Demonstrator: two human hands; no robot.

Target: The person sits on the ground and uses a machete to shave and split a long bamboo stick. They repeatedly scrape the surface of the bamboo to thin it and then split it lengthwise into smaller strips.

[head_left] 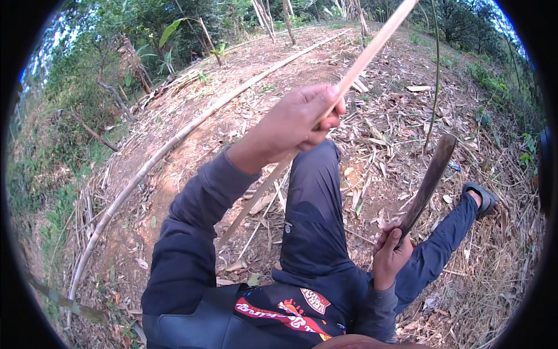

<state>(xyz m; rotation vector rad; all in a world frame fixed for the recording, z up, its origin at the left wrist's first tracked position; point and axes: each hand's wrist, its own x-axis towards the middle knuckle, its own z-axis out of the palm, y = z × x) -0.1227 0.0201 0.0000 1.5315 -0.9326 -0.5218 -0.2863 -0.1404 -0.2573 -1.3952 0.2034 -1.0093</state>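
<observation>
My left hand (299, 120) is raised in front of me, fingers closed around a long pale bamboo strip (372, 49) that runs from near my lap up past the top edge. My right hand (390, 251) sits low beside my right thigh, gripping the handle of a dark curved machete (431, 177) whose blade points up and to the right. The blade and the strip are apart. I sit on the ground with both legs in dark trousers stretched forward, a sandal (481, 198) on the right foot.
A long bamboo pole (174, 139) lies across the bare earth from lower left to upper middle. Dry bamboo leaves and split strips (372, 136) litter the ground ahead and to the right. Trees and green brush ring the slope.
</observation>
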